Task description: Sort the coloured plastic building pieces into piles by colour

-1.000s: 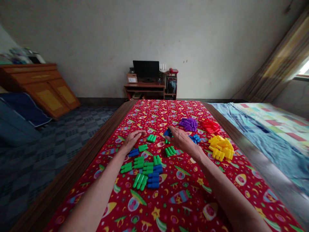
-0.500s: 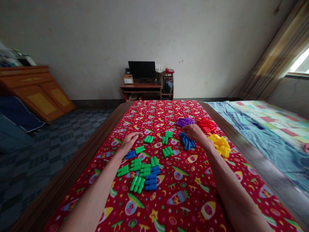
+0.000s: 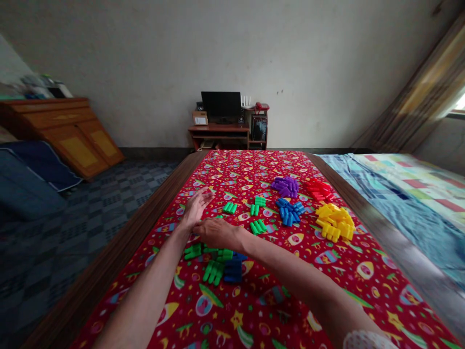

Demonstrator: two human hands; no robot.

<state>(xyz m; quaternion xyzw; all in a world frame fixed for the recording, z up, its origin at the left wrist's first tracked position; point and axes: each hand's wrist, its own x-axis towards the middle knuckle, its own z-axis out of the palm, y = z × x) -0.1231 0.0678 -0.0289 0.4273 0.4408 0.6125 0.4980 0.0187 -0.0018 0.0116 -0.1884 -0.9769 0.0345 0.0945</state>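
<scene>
My left hand (image 3: 196, 208) is over the left part of the red cloth, palm turned inward, its fingers stretched out and apart with nothing in them. My right hand (image 3: 217, 234) reaches across to it, fingertips curled down by the left wrist; anything in its fingers is hidden. Beneath and in front of the right hand lie joined plastic building blocks, among them green blocks (image 3: 213, 272) and a dark blue block (image 3: 233, 271). Farther right are more green blocks (image 3: 258, 227), and a small green block (image 3: 230, 208) sits beyond my hands.
Piles of blue blocks (image 3: 289, 211), purple blocks (image 3: 286, 186), red blocks (image 3: 318, 189) and yellow blocks (image 3: 334, 222) lie along the right side of the patterned cloth (image 3: 283, 310). A bed (image 3: 410, 194) stands right of the table, a computer desk (image 3: 220, 129) beyond it.
My right hand has moved left from the blue pile to beside my left hand, covering some blocks. My left hand's fingers have spread. The view has shifted slightly left.
</scene>
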